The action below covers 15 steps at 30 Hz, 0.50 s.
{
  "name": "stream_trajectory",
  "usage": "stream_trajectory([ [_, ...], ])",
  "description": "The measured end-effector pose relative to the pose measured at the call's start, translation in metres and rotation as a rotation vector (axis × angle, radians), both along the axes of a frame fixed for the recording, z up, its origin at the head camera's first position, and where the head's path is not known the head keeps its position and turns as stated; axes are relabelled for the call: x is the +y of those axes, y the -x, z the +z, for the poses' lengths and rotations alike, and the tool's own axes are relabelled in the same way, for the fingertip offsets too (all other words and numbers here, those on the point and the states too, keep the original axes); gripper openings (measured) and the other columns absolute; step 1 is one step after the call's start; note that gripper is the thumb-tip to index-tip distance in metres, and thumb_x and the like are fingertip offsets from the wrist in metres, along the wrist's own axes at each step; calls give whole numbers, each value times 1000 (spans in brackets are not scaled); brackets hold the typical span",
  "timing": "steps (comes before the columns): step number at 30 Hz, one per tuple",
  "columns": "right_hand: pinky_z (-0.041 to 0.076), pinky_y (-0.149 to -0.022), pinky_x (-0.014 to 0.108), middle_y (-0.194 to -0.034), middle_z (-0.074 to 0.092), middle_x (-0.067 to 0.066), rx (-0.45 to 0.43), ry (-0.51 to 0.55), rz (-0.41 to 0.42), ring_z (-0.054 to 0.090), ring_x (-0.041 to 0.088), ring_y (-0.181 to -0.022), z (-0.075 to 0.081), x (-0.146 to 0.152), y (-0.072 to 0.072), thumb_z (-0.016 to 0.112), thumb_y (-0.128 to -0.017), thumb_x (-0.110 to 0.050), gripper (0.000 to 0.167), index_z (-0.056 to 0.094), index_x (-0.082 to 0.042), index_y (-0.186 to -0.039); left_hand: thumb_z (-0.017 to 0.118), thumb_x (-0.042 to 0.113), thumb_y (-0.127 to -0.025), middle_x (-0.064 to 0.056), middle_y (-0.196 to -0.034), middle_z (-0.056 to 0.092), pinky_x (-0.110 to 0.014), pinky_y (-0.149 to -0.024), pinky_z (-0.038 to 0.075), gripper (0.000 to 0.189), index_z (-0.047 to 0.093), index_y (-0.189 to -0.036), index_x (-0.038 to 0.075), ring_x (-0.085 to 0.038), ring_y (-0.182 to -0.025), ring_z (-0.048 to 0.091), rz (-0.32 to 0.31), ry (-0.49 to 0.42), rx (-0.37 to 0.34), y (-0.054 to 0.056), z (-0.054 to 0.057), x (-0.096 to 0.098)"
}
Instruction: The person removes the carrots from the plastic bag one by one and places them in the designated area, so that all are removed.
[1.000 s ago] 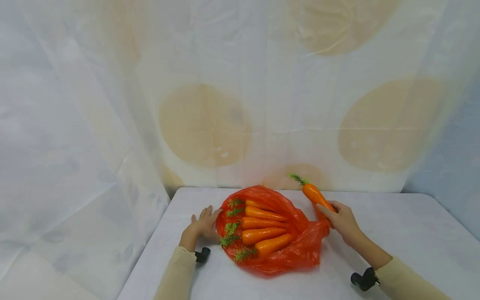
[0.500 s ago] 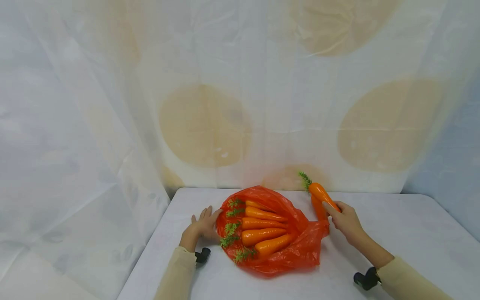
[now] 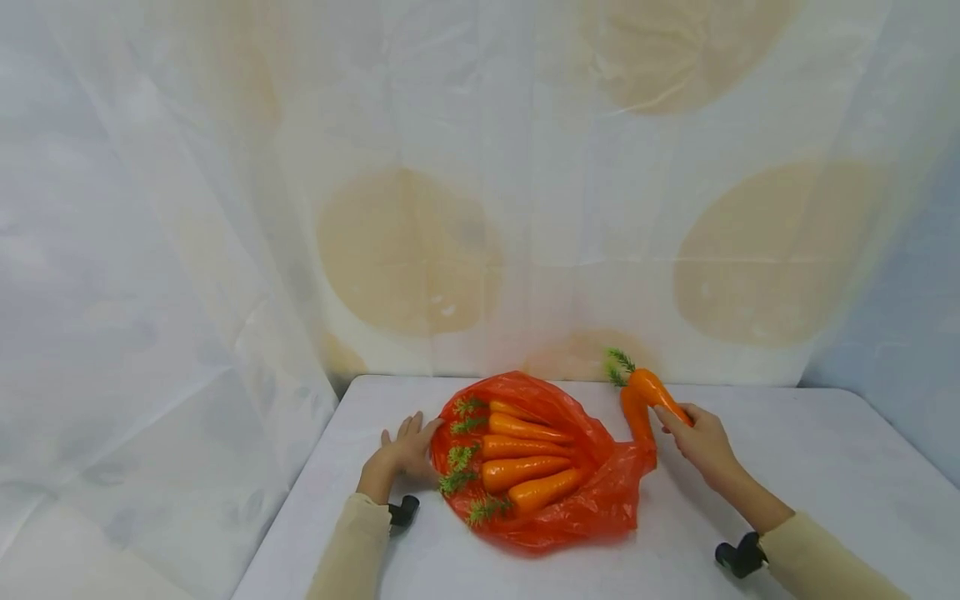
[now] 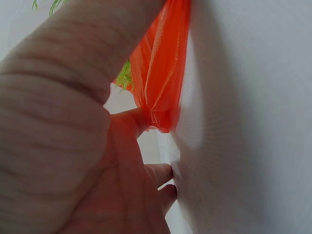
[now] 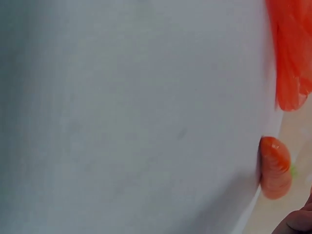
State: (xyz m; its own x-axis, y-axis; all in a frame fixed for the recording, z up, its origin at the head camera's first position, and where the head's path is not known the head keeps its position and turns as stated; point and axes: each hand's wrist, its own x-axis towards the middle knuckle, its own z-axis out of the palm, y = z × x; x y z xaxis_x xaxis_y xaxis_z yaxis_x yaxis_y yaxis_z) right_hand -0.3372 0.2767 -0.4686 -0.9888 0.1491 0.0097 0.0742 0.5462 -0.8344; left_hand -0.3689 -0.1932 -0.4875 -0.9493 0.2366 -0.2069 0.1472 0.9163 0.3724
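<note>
Several orange carrots [image 3: 527, 473] with leafy green tops lie side by side in an opened-out red plastic bag [image 3: 600, 512]. My left hand [image 3: 407, 452] is at the bag's left edge with its fingers spread; in the left wrist view the bag's red film [image 4: 163, 83] hangs right against a finger. My right hand [image 3: 703, 442] pinches the narrow end of a single carrot [image 3: 655, 390], whose leafy end points up and left. That carrot is outside the bag, beside the bag's upright handle strip [image 3: 637, 417]. The right wrist view catches only part of the right hand [image 5: 295, 224].
The bag rests on a white table [image 3: 810, 467], whose back edge meets a pale curtain [image 3: 585, 208] with tan circles. Another pale sheet [image 3: 150, 333] hangs along the left side. Each wrist carries a small black camera [image 3: 742, 556].
My right hand has moved the single carrot rightward past the bag's handle strip. My left hand and the bag have stayed in place.
</note>
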Motion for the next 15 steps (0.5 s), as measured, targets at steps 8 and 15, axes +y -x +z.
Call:
stream_trajectory([
  [8,48,-60,25,-109,62,25,-11,-68,-31,52,21,-77,-7,18,3,46,-98,-59,77,46,9,-134,87,37,-67,-21,-164,14,-75,-113,0,105,31,-154,21,-43,-151,11,-2,-1,-2,-1,0,2],
  [15,48,-61,25,-110,62,27,-24,-80,-50,53,23,-80,-3,28,8,46,-98,-59,77,46,10,-133,88,38,-66,-21,-163,15,-76,-112,1,105,33,-154,20,-44,-150,12,1,-8,8,-3,2,1],
])
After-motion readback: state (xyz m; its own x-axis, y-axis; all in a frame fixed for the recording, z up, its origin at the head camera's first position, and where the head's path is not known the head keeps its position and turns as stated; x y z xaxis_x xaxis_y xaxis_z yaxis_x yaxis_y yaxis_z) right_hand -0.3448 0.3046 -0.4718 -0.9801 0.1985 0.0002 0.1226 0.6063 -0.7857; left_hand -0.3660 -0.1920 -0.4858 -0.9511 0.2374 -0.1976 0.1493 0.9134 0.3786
